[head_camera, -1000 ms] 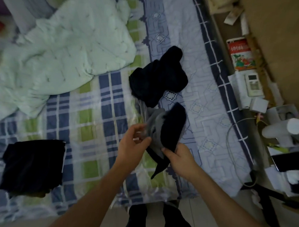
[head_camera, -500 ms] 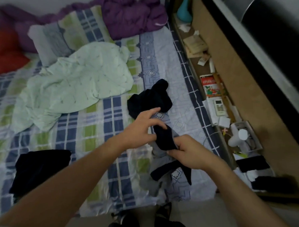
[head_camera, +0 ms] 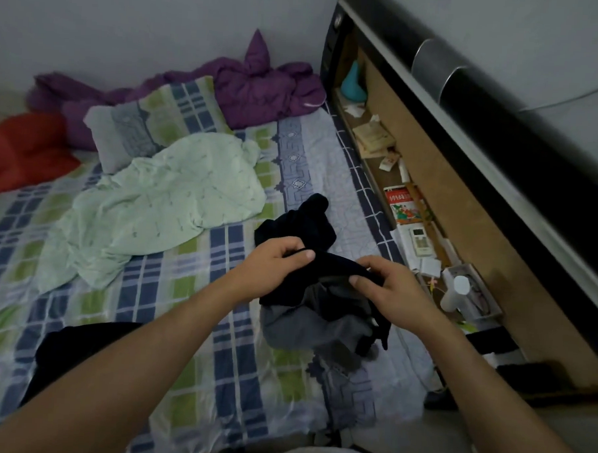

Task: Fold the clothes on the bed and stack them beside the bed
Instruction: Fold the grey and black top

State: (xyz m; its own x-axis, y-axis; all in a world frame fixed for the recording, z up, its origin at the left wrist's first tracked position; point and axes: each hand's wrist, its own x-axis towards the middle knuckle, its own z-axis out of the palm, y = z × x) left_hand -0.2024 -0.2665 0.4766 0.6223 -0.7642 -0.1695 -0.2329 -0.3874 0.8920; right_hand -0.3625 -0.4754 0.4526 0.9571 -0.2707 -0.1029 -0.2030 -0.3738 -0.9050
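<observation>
Underneath the grip and all around it: bed with a checked sheet in blue, green and white (head_camera: 158, 282), filling most of the view. Far up-left of the grip: crumpled pale mint-green blanket (head_camera: 168, 200), spread on the sheet; behind it a checked pillow in the same pattern (head_camera: 148, 124), a rumpled purple quilted cover (head_camera: 259, 91) against the wall and a red cloth (head_camera: 23, 146) at the left edge. To the right of the grip: low brown wooden shelf beside the bed (head_camera: 462, 213) with a red-and-white printed box (head_camera: 402, 205), a white remote control (head_camera: 420, 239) and a white cylinder-shaped object (head_camera: 455, 293). Down-left of the grip, partly hidden by the left forearm: dark folded garment (head_camera: 80, 347) lying on the sheet. Just behind the grip: crumpled black garment (head_camera: 301, 223), resting on the sheet. In the grip itself: dark navy garment with grey inner fabric (head_camera: 322, 296), upper edge stretched between both hands, the rest hanging down and touching the sheet. Left hand (head_camera: 275, 263) clenched around the left end of that edge, thumb on top. Right hand (head_camera: 387, 288) pinching the right end, fingers curled over the cloth.
</observation>
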